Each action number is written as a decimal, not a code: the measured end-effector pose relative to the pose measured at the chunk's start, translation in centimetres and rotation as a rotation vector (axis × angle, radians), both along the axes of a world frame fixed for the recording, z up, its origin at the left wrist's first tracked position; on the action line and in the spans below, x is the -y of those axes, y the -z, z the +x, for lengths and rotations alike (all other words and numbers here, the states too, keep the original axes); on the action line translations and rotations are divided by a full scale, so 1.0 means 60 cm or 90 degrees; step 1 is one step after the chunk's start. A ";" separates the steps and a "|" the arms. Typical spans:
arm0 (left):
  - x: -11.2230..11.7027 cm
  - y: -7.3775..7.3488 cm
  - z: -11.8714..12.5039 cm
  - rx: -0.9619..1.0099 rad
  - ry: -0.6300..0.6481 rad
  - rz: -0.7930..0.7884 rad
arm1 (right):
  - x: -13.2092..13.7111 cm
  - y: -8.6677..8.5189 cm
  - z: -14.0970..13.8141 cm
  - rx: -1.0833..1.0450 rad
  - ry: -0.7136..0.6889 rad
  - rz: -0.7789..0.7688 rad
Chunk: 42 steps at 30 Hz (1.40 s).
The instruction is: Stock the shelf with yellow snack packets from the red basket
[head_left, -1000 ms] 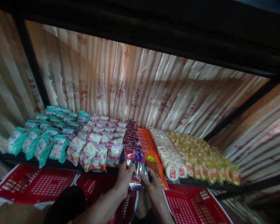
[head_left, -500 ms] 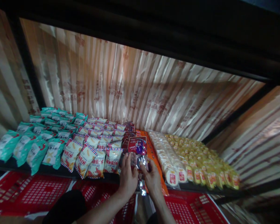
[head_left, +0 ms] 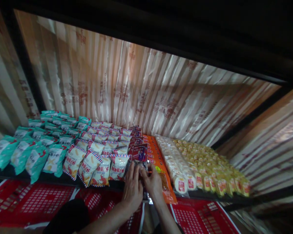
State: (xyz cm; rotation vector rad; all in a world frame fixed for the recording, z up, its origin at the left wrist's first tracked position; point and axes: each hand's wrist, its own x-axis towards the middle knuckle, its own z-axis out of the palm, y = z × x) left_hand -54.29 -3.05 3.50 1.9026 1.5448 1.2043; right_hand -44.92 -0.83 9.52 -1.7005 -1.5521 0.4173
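A dark red and purple snack packet (head_left: 140, 152) lies at the front of its row on the shelf, its lower part covered by my hands. My left hand (head_left: 133, 186) grips the packet's left side, fingers close together over it. From the right, my right hand (head_left: 152, 182) pinches the same packet with thumb and fingers. Behind it are more dark red packets (head_left: 137, 133). Cream snack bags with striped edges (head_left: 118, 165) adjoin on the left. An orange package (head_left: 154, 152) lies flat on the right, partly behind my right hand.
Teal snack bags (head_left: 54, 157) fill the shelf's left end. White wrapped rolls (head_left: 172, 159) and yellow packs (head_left: 207, 165) occupy the right. Red baskets (head_left: 46, 203) stand below the front edge. A dark beam (head_left: 146, 29) crosses overhead, and striped sheeting (head_left: 127, 87) hangs behind.
The dark red packet has moved down and slightly left onto its row, with both hands still on it. More of the orange package shows now.
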 end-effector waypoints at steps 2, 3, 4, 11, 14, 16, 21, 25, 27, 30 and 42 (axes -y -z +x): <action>-0.002 0.002 -0.003 -0.002 0.013 0.010 | -0.001 0.000 -0.005 0.025 0.004 0.004; -0.003 0.004 -0.004 -0.002 0.018 0.012 | -0.002 -0.001 -0.007 0.034 0.005 0.007; -0.004 0.005 -0.005 0.000 0.022 0.013 | -0.002 -0.002 -0.009 0.041 0.004 0.009; -0.009 0.009 -0.008 0.071 0.026 0.005 | -0.005 -0.003 -0.008 0.047 -0.039 0.001; -0.014 0.011 -0.006 0.113 0.023 -0.001 | -0.008 -0.001 -0.010 0.068 -0.035 -0.023; -0.017 0.012 -0.006 0.132 0.018 -0.004 | -0.008 -0.002 -0.013 0.080 -0.040 -0.034; -0.023 0.012 -0.004 0.174 -0.009 -0.032 | -0.007 -0.014 -0.017 0.134 -0.043 -0.069; -0.023 0.010 -0.003 0.174 -0.016 -0.020 | -0.023 -0.018 -0.006 0.180 0.031 -0.081; -0.022 0.008 -0.002 0.162 -0.022 -0.011 | -0.036 -0.016 0.001 0.169 0.054 -0.074; -0.022 0.004 -0.003 0.147 -0.034 -0.012 | -0.057 -0.011 0.010 0.132 0.047 -0.068; -0.032 0.011 -0.001 0.128 -0.042 0.003 | -0.096 0.004 0.000 0.106 0.042 -0.042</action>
